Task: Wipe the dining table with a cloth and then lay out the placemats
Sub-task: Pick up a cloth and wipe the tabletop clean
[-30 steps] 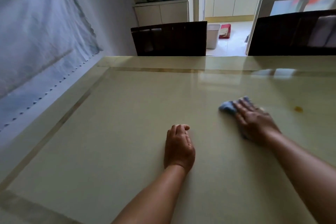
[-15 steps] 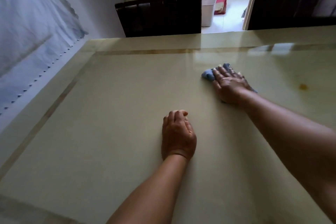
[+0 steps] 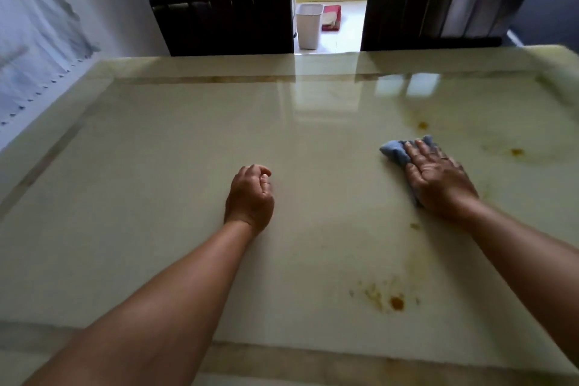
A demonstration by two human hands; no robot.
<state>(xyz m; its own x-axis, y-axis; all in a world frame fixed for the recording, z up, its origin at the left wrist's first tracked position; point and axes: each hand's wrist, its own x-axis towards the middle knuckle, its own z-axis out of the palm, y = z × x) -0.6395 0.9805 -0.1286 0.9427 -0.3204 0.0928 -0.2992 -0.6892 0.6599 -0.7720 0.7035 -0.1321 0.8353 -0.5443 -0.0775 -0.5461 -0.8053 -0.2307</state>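
Right hand (image 3: 438, 182) presses flat, fingers straight, on a blue cloth (image 3: 395, 151) toward the table's (image 3: 156, 166) right edge. Left hand (image 3: 249, 197) rests mid-table, curled, empty. Orange stains (image 3: 396, 302) nearby.

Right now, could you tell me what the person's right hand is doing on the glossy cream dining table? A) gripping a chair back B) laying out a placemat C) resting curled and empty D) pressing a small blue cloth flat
D: the right hand lies with straight fingers on the small blue cloth, pressing it to the glossy cream dining table.

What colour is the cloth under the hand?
Blue. The cloth peeks out from under the right hand, seen in the head view.
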